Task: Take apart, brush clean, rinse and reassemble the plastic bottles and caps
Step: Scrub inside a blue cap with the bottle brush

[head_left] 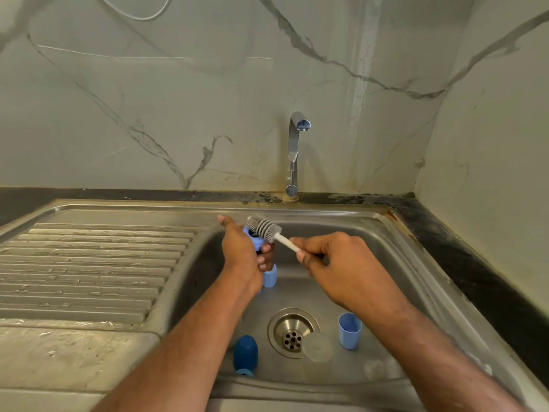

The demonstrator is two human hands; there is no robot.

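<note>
Over the sink basin (pixel 395 263), my left hand (pixel 242 254) grips a light blue plastic bottle (pixel 252 240) with its mouth turned up and to the right. My right hand (pixel 335 263) pinches the white handle of a bottle brush (pixel 267 230); its grey bristle head lies across the bottle's mouth. A light blue cap (pixel 269 276) shows just below my left hand. On the basin floor stand a dark blue cap (pixel 245 353) and a light blue cup-shaped cap (pixel 350 330). A clear plastic piece (pixel 317 347) lies beside the drain (pixel 292 333).
A steel tap (pixel 294 153) rises behind the basin, with no water running. The ribbed draining board (pixel 89 269) stretches to the left. A dark counter edge (pixel 475 269) runs along the right, and marble-look walls close the back and right.
</note>
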